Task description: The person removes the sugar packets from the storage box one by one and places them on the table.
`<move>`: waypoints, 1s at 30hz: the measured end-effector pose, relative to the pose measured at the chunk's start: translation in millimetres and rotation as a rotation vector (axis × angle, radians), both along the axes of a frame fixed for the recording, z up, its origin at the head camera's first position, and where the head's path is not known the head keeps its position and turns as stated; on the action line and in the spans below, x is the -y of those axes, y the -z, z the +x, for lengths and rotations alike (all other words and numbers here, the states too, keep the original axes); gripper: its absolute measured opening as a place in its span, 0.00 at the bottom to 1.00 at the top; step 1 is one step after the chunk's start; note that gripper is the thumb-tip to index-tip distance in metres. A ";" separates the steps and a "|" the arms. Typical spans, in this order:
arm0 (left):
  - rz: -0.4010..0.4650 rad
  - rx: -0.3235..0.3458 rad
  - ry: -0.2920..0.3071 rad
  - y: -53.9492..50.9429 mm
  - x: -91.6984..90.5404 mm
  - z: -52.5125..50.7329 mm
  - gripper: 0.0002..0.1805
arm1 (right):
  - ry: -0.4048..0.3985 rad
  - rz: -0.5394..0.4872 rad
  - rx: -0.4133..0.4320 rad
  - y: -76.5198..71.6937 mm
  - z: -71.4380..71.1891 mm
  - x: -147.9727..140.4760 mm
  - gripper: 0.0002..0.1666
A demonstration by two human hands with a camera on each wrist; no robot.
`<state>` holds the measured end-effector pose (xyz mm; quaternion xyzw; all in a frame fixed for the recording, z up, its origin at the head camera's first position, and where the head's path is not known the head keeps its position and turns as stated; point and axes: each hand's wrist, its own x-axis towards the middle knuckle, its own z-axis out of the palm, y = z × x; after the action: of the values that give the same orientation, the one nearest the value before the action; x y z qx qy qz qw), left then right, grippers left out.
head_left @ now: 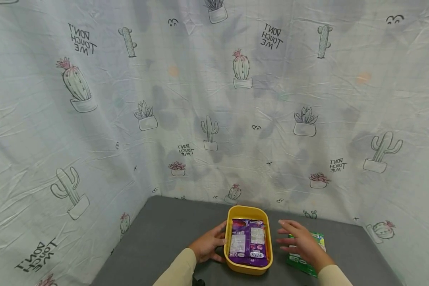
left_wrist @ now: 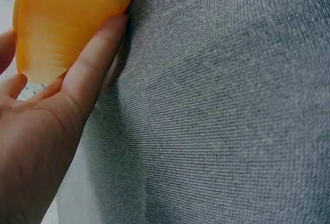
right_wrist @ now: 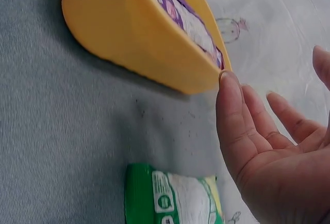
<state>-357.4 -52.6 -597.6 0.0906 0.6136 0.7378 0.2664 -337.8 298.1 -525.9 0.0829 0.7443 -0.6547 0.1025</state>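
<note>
A yellow tray [head_left: 248, 270] stands on the grey surface with purple packets [head_left: 248, 242] lying flat inside it. My left hand [head_left: 208, 243] touches the tray's left side with its fingers spread; the left wrist view shows those fingertips against the yellow wall [left_wrist: 62, 22]. Off the tray's right side, my right hand [head_left: 302, 243] is held with fingers extended and nothing in it. Below and behind that hand, a green packet [head_left: 302, 264] lies on the surface, partly hidden by it in the head view. The right wrist view shows the green packet [right_wrist: 180, 198] below the tray.
The grey tabletop [head_left: 171, 226] runs back to a pale curtain [head_left: 214, 99] printed with cacti, which hangs behind and at both sides. A small black object [head_left: 199, 282] shows at the bottom edge beside the left sleeve.
</note>
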 end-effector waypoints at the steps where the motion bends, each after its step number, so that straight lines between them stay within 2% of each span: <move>1: 0.001 0.000 -0.001 0.2 0.0 0.0 0.42 | -0.006 -0.001 -0.002 0.0 -0.2 2.2 0.51; 11: 0.007 0.000 0.004 1.0 0.2 0.3 0.42 | -0.056 -0.036 -0.007 -4.9 -2.2 21.1 0.53; 20: 0.011 0.003 0.009 2.4 1.1 -0.2 0.42 | -0.164 -0.072 -0.011 -11.6 -0.5 28.9 0.55; 30: 0.007 0.001 0.012 3.9 1.1 -2.6 0.43 | -0.135 -0.036 -0.012 -22.7 1.3 42.5 0.48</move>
<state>-359.9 -53.8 -601.5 0.0950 0.6101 0.7385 0.2708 -336.5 255.6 -503.1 0.0269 0.7370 -0.6599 0.1433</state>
